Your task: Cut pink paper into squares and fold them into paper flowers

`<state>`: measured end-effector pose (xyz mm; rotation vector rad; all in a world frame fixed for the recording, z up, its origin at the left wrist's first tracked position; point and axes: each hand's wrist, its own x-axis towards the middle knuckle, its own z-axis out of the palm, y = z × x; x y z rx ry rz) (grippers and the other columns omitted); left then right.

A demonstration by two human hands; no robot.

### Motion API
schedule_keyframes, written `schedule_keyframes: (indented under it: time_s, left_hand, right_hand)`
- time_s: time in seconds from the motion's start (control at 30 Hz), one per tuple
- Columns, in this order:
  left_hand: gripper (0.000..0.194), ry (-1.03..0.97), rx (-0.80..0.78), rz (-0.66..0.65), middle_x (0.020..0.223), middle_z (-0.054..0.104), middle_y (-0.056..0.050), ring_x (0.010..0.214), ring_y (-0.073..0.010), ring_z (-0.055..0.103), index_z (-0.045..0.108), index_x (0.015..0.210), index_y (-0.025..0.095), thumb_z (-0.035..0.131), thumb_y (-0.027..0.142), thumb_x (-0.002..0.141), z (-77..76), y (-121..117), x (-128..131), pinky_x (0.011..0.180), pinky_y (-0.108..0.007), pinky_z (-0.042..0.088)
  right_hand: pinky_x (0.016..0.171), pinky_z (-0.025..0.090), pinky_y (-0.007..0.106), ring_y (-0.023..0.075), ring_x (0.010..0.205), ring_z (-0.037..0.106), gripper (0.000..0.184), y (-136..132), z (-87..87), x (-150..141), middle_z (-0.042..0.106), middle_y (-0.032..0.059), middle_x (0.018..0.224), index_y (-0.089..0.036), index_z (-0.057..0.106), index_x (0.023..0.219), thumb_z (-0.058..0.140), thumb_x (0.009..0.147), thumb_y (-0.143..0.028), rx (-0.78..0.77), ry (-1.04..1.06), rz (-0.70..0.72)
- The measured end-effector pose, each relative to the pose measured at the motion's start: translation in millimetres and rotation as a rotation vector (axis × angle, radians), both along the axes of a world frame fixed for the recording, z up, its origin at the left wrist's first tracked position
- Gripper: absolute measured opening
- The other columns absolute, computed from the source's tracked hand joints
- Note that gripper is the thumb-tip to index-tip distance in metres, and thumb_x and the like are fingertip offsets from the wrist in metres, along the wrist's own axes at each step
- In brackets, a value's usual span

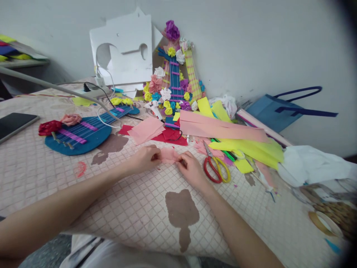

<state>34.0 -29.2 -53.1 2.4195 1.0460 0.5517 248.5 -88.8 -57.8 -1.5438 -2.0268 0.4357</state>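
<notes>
A small piece of pink crepe paper (168,155) is stretched between my two hands, just above the table. My left hand (147,158) pinches its left end with curled fingers. On the other end, my right hand (191,166) grips the paper between thumb and fingers. Right behind them lie cut pink paper sheets (146,130) on top of red paper (175,137). Scissors with one red and one yellow handle (214,167) rest beside my right hand. A blue paper guitar (80,134) with a red and a pink paper flower is at the left.
Long pink (217,125) and yellow strips (256,150) lie at the right. A white glue gun (154,108) stands near flower-covered paper guitars (175,80) against the wall. A phone (16,124) lies far left; a tape roll (325,224) lies far right. A cable (55,82) crosses the left side.
</notes>
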Motion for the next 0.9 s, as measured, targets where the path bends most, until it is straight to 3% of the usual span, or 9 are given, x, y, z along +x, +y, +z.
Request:
schedule_keyframes:
  time_s: [0.4,0.9]
  left_hand:
    - [0.013,0.042,0.036,0.051,0.069,0.054,-0.001,0.062,-0.0125,0.049,0.054,0.064,0.016,0.051,0.022,0.074,1.8,-1.8,3.6,0.057,-0.024,0.035]
    - [0.015,0.091,0.065,0.113,0.067,0.055,-0.001,0.061,-0.0126,0.05,0.053,0.064,0.016,0.049,0.023,0.076,-0.9,-3.4,7.3,0.056,-0.024,0.035]
  right_hand:
    - [0.065,0.04,0.026,0.0147,0.073,0.055,0.006,4.5,-9.7,-5.0,0.055,0.0014,0.084,-0.02,0.056,0.083,0.051,0.083,-0.022,0.051,-0.084,-0.098]
    - [0.065,0.04,0.026,0.0154,0.075,0.057,0.004,5.6,-10.2,-8.3,0.056,0.0014,0.084,-0.021,0.057,0.081,0.054,0.081,-0.02,0.044,-0.135,-0.118]
